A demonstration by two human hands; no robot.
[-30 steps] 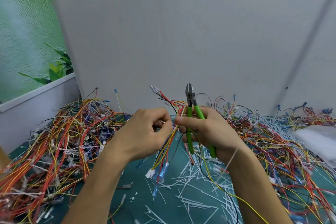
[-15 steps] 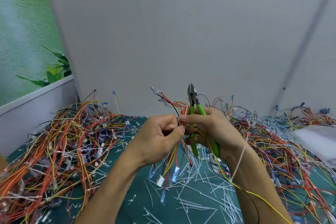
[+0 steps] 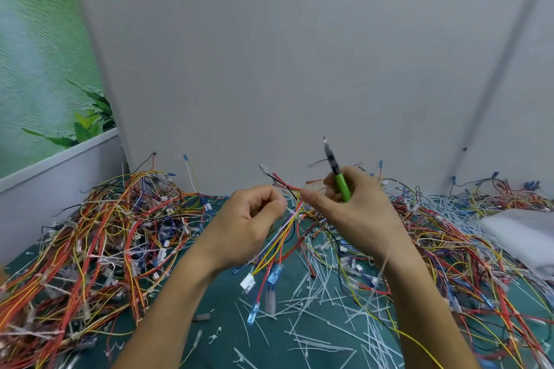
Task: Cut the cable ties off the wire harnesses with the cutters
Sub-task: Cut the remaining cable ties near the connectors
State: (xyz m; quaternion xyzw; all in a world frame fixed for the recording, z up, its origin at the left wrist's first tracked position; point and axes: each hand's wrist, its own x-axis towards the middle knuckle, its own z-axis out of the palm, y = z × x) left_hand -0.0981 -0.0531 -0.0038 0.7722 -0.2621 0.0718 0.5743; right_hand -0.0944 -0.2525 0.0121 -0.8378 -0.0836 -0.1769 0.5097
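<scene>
Here, above a green table (image 3: 209, 293), a person's two bare forearms rise from the lower edge, and the hands meet at mid-frame. The left hand (image 3: 251, 216), knuckles up and fingers curled, has a narrow grip, thumb against forefinger, pinching a thin harness of red, yellow and white wires (image 3: 287, 228). The harness dangles below both hands, ending in a white plastic connector (image 3: 247, 283) and blue sleeved terminals. The right hand (image 3: 356, 216) wraps its grip round green-handled steel cutters (image 3: 340, 180), held nearly upright with the blurred nose pointing up towards the grey wall, while its thumb reaches to the harness. Cut white cable ties (image 3: 314, 323) litter the table beneath; tangled heaps of bundled wires (image 3: 105, 234) lie to either side.
</scene>
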